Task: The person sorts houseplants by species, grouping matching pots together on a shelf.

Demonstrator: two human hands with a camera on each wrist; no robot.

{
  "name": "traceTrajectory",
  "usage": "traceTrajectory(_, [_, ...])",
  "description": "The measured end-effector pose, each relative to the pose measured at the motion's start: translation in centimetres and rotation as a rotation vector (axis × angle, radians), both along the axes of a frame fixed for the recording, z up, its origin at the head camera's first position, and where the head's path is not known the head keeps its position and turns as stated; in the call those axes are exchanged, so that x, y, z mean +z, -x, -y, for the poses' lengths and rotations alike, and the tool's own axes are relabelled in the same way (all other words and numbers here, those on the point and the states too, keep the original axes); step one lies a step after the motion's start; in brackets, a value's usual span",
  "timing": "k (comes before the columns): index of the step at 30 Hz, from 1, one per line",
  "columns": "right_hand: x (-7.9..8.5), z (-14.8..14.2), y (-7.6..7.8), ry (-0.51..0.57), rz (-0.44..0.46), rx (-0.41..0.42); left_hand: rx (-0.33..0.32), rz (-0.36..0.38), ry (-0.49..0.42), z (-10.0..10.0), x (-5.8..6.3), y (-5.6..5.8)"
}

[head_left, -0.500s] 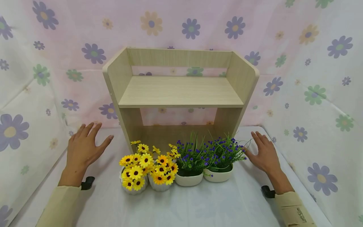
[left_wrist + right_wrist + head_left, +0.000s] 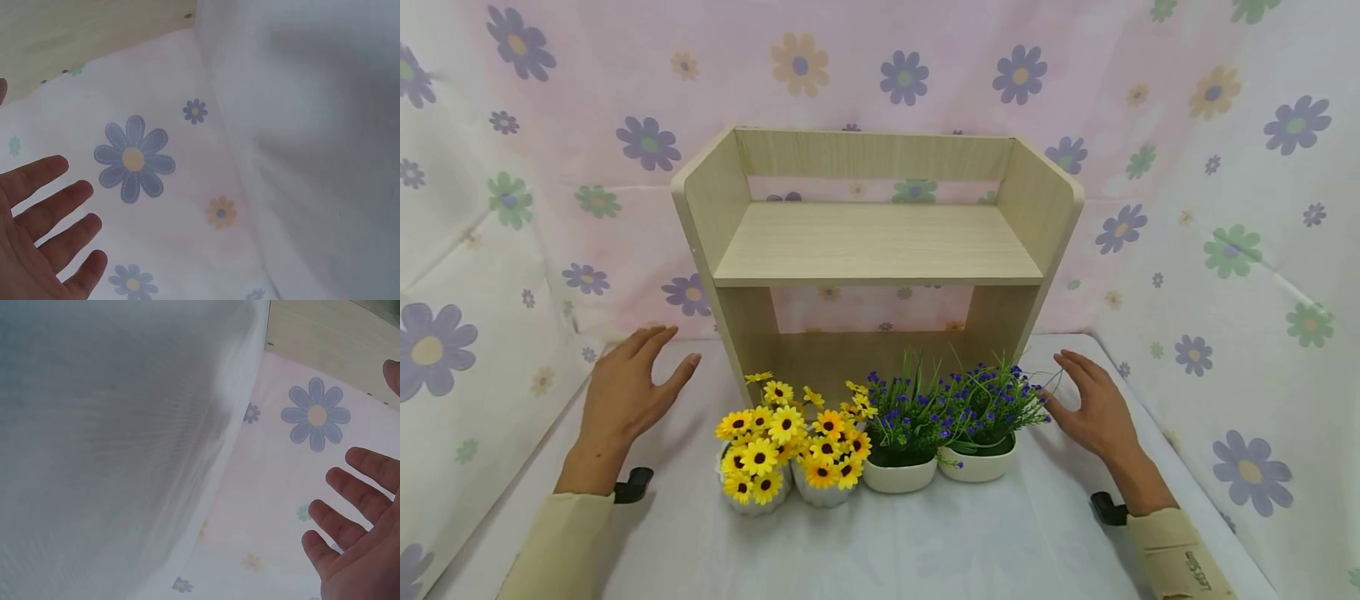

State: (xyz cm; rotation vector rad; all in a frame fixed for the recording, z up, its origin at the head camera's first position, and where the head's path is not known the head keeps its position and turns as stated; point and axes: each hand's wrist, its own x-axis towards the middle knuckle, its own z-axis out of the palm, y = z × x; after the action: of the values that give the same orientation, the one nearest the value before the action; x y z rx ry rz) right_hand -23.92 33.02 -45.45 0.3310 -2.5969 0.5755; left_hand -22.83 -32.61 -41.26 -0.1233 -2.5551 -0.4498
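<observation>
My left hand (image 2: 628, 392) is held out left of the shelf, fingers extended and thumb spread, with nothing in it; its fingers (image 2: 53, 209) also show in the left wrist view. On the other side, my right hand (image 2: 1096, 412) is likewise empty, its thumb side close to the grassy leaves of the rightmost plant. Between the hands stand two pots of yellow flowers, one at left (image 2: 758, 458) and one beside it (image 2: 827, 454), then two white oval pots with purple-flowered greenery, one nearer the middle (image 2: 901, 477) and one at right (image 2: 977, 465).
Behind the plants rises a two-tier light wood shelf (image 2: 880, 242), its lower opening partly hidden by the flowers. A white cloth covers the table (image 2: 887, 550). Flower-printed fabric (image 2: 865, 50) hangs at the back and both sides.
The fingers of my left hand have shifted slightly to the right and closer together. My right hand has moved a little to the left. Pots and shelf have stayed put.
</observation>
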Motion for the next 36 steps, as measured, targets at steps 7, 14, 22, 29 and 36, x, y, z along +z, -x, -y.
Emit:
traceTrajectory(7, [-0.1,0.2,-0.1,0.020,-0.050,0.059,-0.049,0.022,-0.086,-0.4,0.0,0.0])
traceTrajectory(14, [0.1,0.5,-0.7,0.022,0.003,0.058,-0.117,0.031,-0.179,-1.7,0.7,-0.1])
traceTrajectory(22, [0.4,1.1,-1.4,0.047,0.027,0.072,-0.191,0.056,-0.253,-3.4,1.3,0.1])
traceTrajectory(29, [0.5,1.9,-2.1,0.081,-0.001,0.162,-0.269,0.032,-0.332,-4.6,1.8,0.1])
traceTrajectory(36, [0.1,2.3,-2.2,0.077,-0.005,0.244,-0.326,0.003,-0.385,-5.3,2.4,0.0])
